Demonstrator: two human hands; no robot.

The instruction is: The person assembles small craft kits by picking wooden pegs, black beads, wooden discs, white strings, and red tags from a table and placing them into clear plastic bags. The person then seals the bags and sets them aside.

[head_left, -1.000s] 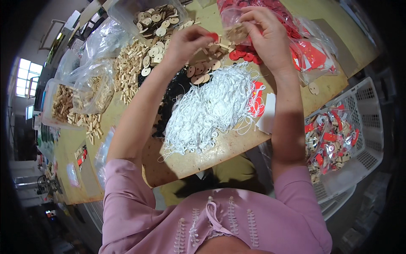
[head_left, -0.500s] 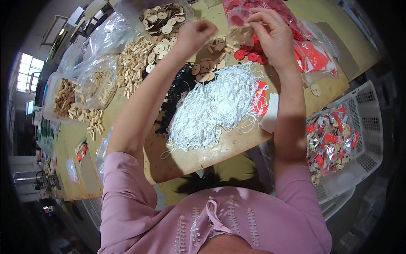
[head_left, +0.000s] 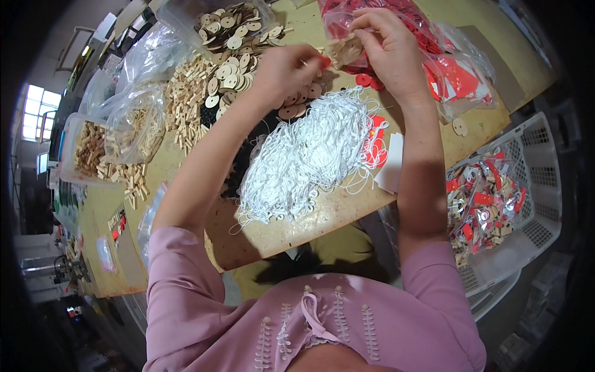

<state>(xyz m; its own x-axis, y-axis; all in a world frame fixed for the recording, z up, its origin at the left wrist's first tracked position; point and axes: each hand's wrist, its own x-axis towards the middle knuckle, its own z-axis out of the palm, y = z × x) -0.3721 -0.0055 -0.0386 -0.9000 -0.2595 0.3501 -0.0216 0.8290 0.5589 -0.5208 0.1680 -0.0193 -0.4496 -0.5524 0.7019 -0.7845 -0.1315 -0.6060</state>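
In the head view my right hand (head_left: 392,56) is raised at the far side, pinching a small clear plastic bag (head_left: 344,51) with pale wooden pieces inside. Left of it, my left hand (head_left: 286,75) is closed, and a small red piece (head_left: 325,62) shows at its fingertips. Below the bag lie a few red discs (head_left: 364,80). Close under my left hand are several round wooden discs (head_left: 290,111) with holes. Between my forearms spreads a large heap of white looped cords (head_left: 310,155).
Black pieces (head_left: 232,177) lie left of the cords. Wooden sticks (head_left: 186,102) and a tub of discs (head_left: 235,25) stand farther left. At the right are a bag of red pieces (head_left: 427,28), red cards (head_left: 455,77) and a white basket (head_left: 542,180) of filled packets.
My left hand has moved slightly down, and a red piece now shows at its fingertips. My right hand has shifted a little up and left with the bag.
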